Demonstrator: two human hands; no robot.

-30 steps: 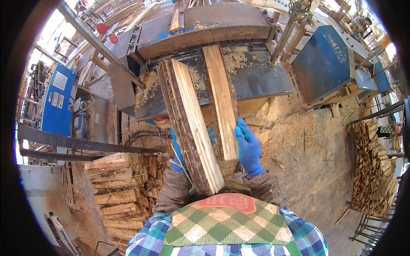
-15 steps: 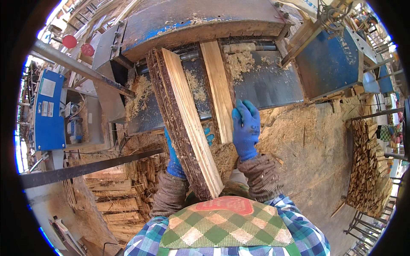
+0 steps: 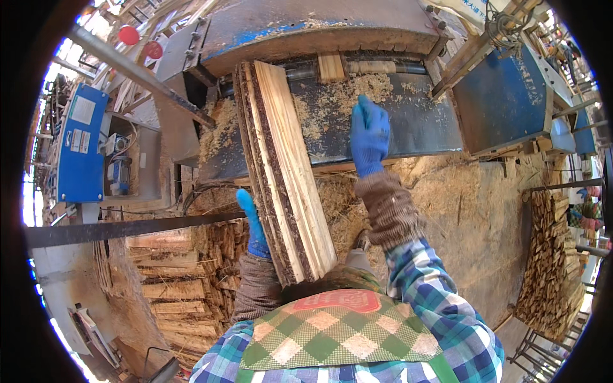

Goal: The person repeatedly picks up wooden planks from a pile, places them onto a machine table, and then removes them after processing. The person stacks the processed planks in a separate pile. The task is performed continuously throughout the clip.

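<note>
Gripping a stack of bark-edged boards (image 3: 295, 159), apparently unfed, just right of the left fingers (image 3: 246, 203), with only one board end (image 3: 331, 67) outside the machine hood (image 3: 306, 29) beyond the right fingers (image 3: 363, 112), seemingly empty, closure too hidden to tell.

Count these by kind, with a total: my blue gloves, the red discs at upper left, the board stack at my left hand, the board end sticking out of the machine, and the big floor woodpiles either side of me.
Blue gloves: 2
Red discs: 2
Bark-edged board stack: 1
Board end: 1
Woodpiles: 2
Total: 8
</note>
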